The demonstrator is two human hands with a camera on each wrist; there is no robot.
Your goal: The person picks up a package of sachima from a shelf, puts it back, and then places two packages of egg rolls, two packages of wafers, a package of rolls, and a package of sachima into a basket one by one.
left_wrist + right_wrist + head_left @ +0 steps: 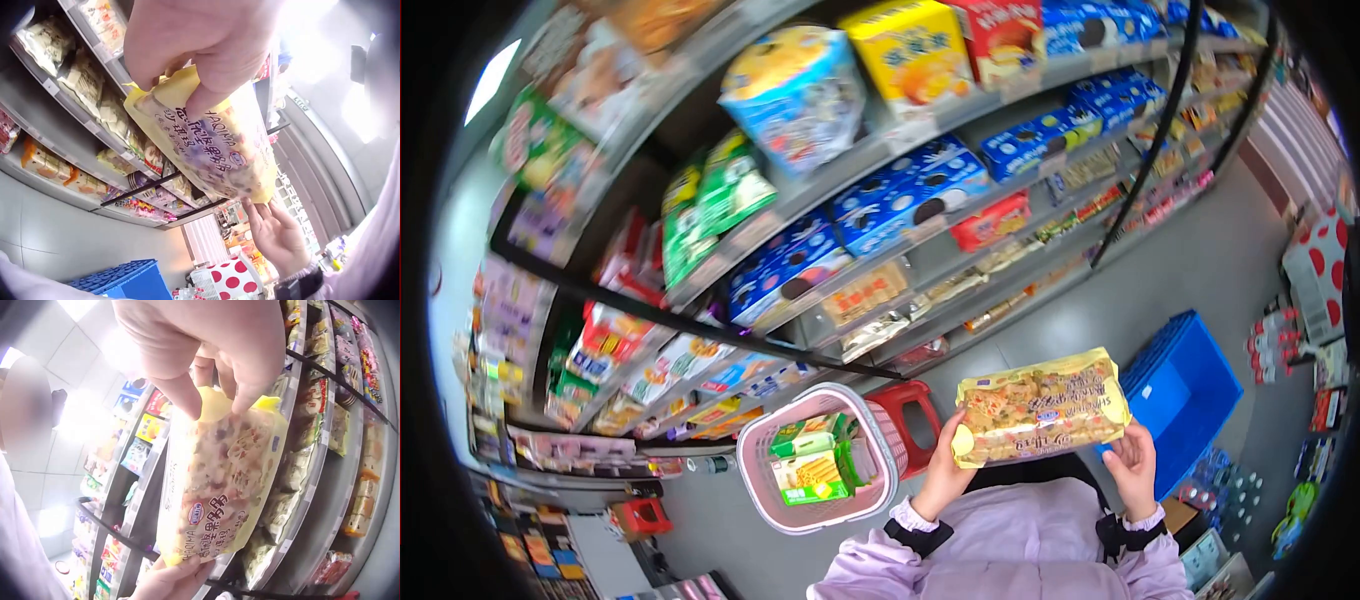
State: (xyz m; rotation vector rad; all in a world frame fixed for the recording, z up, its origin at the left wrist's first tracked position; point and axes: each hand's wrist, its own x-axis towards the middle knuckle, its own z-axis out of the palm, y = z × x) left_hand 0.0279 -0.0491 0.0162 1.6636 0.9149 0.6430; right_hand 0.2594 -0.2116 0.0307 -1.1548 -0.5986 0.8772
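Observation:
A yellow packet of sachima (1042, 408), its printed face turned up, is held level in front of the person's body. At its left end the left hand (941, 475) grips the wrapper, the thumb (209, 103) lying over the yellow end in the left wrist view. The right hand (1135, 468) holds the opposite end; the right wrist view shows its thumb and fingers pinching the crimped wrapper. Below and to the left stands a pink-and-white basket (749, 470) with green snack packs (812, 470) inside.
Shelves (800, 200) of boxed and bagged snacks run along the aisle ahead. Beside the basket is a red stool (917, 455). A blue crate (1175, 400) sits on the floor at the right, near bottled drinks (1220, 495) and a red-dotted white box (1315, 270).

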